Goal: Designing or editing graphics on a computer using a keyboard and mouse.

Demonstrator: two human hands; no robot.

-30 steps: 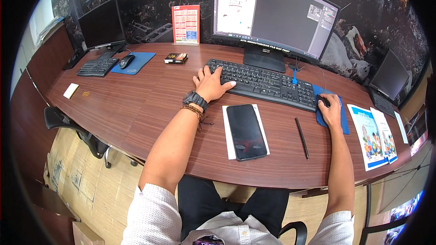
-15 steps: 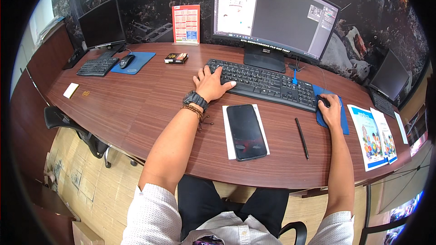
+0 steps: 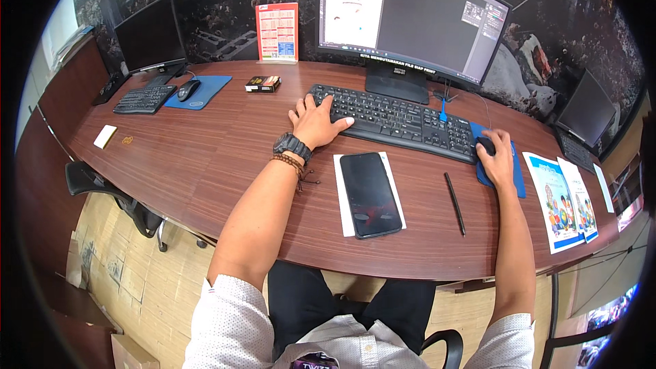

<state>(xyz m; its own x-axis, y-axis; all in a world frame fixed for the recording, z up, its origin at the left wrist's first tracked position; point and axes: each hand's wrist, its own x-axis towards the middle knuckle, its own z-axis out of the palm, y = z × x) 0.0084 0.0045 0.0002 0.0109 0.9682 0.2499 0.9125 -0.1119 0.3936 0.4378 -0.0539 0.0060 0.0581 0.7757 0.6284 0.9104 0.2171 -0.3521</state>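
Note:
My left hand [image 3: 316, 125] lies with spread fingers over the left end of a black keyboard [image 3: 400, 121], thumb resting near its front edge. A dark watch and a beaded bracelet sit on that wrist. On a blue mouse pad [image 3: 517, 179], my right hand [image 3: 501, 161] grips a black computer mouse [image 3: 486, 145], thumb along its left side. Behind the keyboard stands a large curved monitor [image 3: 424, 24] showing a white page on a dark grey workspace. In front of the keyboard, a black phone [image 3: 370, 195] rests on white paper [image 3: 346, 215]. A black stylus pen [image 3: 454, 204] lies between phone and right forearm.
A second monitor [image 3: 152, 33], keyboard [image 3: 144, 99] and mouse [image 3: 187, 89] stand at the left. A small box [image 3: 263, 84] and a red desk calendar [image 3: 278, 33] are at the back. Printed sheets [image 3: 555, 208] lie at the right, beside another monitor [image 3: 588, 111]. An office chair [image 3: 113, 195] stands left.
The fingers of my right hand have lifted and shifted slightly on the mouse. My left hand stays on the keyboard. The whole view has tilted a little.

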